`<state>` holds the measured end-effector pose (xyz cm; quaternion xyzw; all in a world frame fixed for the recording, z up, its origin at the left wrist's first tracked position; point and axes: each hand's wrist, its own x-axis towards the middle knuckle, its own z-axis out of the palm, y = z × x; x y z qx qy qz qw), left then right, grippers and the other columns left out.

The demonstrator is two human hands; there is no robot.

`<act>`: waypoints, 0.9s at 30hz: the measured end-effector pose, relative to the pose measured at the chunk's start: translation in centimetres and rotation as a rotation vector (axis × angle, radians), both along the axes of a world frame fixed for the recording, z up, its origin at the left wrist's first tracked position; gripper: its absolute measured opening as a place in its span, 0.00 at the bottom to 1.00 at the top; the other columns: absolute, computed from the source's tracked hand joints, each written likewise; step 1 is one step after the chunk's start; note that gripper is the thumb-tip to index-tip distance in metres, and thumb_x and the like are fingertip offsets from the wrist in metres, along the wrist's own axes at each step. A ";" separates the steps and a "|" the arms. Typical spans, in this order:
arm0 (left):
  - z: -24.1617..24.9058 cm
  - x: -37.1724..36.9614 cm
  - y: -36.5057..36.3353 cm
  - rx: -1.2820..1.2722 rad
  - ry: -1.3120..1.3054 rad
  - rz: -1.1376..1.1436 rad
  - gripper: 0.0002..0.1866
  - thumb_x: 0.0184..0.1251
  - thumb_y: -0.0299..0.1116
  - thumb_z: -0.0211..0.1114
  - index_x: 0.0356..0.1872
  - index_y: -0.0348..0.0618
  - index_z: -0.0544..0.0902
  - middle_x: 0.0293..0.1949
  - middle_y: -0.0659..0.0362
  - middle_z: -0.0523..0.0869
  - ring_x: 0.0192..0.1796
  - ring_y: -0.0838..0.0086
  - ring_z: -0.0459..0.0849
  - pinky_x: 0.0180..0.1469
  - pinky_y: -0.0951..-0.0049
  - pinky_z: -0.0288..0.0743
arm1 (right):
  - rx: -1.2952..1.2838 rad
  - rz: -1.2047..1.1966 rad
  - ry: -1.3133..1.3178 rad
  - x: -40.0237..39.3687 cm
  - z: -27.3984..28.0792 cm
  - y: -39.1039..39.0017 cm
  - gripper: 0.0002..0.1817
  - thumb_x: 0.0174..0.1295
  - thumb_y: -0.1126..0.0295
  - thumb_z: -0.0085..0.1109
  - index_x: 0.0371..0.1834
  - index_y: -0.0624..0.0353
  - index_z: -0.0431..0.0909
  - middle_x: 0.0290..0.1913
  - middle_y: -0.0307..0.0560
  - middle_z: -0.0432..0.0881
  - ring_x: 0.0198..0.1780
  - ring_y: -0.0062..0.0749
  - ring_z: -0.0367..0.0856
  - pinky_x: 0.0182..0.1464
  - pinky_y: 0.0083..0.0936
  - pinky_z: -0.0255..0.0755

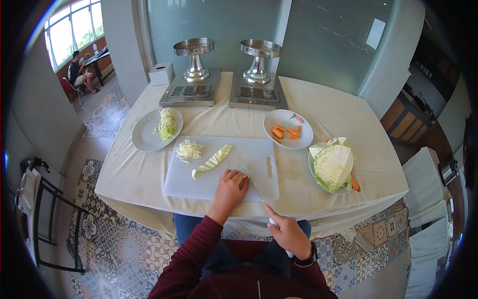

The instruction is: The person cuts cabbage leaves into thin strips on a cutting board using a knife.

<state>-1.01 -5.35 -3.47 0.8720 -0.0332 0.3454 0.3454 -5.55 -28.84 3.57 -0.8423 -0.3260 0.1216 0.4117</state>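
My right hand (289, 234) is wrapped around the white handle of a knife (257, 191), whose thin blade points away over the right part of the white cutting board (224, 192). My left hand (232, 188) rests on the board just left of the blade, its fingers curled and closed. Whatever lies under those fingers is hidden, though a few pale green shreds show by the fingertips. Beyond this hand lies a loose strip of cabbage leaf (212, 162), with a small pile of shredded cabbage (189, 149) to its left.
Behind the board, a plate (144, 137) holds more cabbage, and a flowered plate (298, 143) holds carrot pieces. At right, a large cabbage (332, 167) sits on a plate with carrots beside it. Two metal stands (196, 74) are at the back. A person (79, 72) sits far left.
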 end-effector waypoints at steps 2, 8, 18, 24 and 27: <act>-0.2 0.1 0.1 0.004 -0.020 -0.015 0.06 0.56 0.23 0.73 0.35 0.37 0.86 0.37 0.53 0.89 0.43 0.54 0.84 0.49 0.58 0.80 | 0.044 -0.025 0.047 0.5 0.0 -0.1 0.32 0.66 0.77 0.58 0.76 0.61 0.68 0.29 0.60 0.76 0.29 0.44 0.73 0.38 0.33 0.72; -0.4 0.1 0.3 0.010 -0.050 -0.038 0.05 0.56 0.23 0.72 0.33 0.38 0.86 0.37 0.53 0.88 0.43 0.54 0.84 0.49 0.58 0.80 | 0.107 -0.046 0.004 1.1 -1.1 0.2 0.32 0.66 0.78 0.58 0.76 0.60 0.69 0.26 0.53 0.73 0.25 0.28 0.66 0.35 0.25 0.70; -0.4 0.1 0.2 0.013 -0.053 -0.028 0.06 0.54 0.22 0.72 0.33 0.39 0.86 0.37 0.54 0.89 0.44 0.54 0.85 0.49 0.59 0.81 | 0.045 -0.053 0.050 0.2 0.5 0.6 0.31 0.67 0.76 0.57 0.76 0.63 0.68 0.34 0.66 0.81 0.35 0.61 0.81 0.42 0.38 0.75; -0.3 0.2 0.1 0.006 -0.075 -0.026 0.06 0.54 0.21 0.72 0.33 0.39 0.85 0.37 0.54 0.89 0.43 0.54 0.85 0.49 0.59 0.80 | 0.058 -0.029 0.027 0.2 0.3 0.7 0.31 0.67 0.76 0.57 0.76 0.64 0.68 0.35 0.66 0.81 0.36 0.61 0.82 0.42 0.40 0.75; -0.2 0.1 0.2 0.042 -0.039 -0.039 0.06 0.54 0.21 0.71 0.33 0.40 0.84 0.37 0.55 0.89 0.42 0.55 0.84 0.48 0.59 0.80 | 0.055 -0.013 -0.004 0.2 -0.2 0.7 0.32 0.67 0.76 0.57 0.76 0.64 0.67 0.34 0.66 0.81 0.36 0.61 0.82 0.42 0.41 0.75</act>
